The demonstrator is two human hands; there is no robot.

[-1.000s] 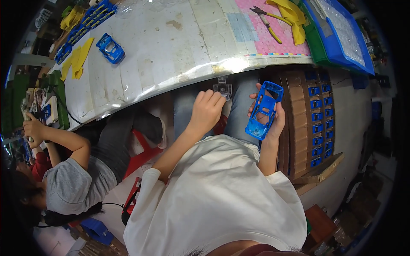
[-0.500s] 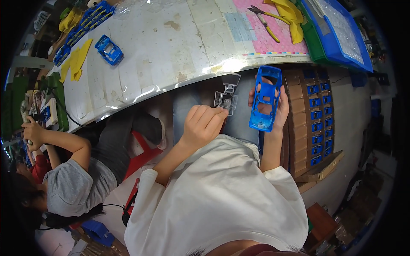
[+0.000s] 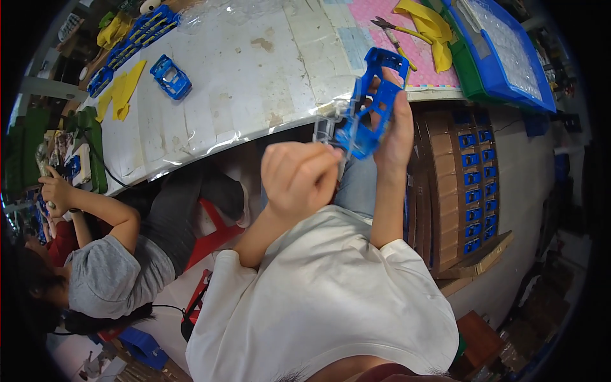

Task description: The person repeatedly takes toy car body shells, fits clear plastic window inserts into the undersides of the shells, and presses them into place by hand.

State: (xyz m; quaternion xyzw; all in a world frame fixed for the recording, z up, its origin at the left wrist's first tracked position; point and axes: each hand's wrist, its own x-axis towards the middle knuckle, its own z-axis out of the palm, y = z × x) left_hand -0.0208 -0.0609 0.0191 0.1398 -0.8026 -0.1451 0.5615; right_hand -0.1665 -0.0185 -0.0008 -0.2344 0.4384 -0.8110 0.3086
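Note:
My left hand (image 3: 300,175) pinches the lower edge of a clear plastic window piece (image 3: 326,129), its fingers curled. The piece overlaps the side of a blue toy car body shell (image 3: 380,95); I cannot tell whether they touch. My right hand (image 3: 397,130) grips that shell from the right, fingers behind it and thumb along its edge. The shell stands tilted, with its open window holes showing, above the table's front edge. Another blue toy car body (image 3: 170,77) lies on the table at the left, apart from both hands.
The worn table (image 3: 242,83) spans the front. Cutting pliers (image 3: 398,32) and a yellow cloth (image 3: 429,28) lie at its far right beside a blue bin (image 3: 509,57). Partitioned cardboard trays (image 3: 452,184) hold several blue shells at my right. A co-worker (image 3: 105,267) sits at my left.
My right hand has raised the shell, tilted it and brought it left to the clear piece. My left hand, still pinching that piece, has shifted slightly left.

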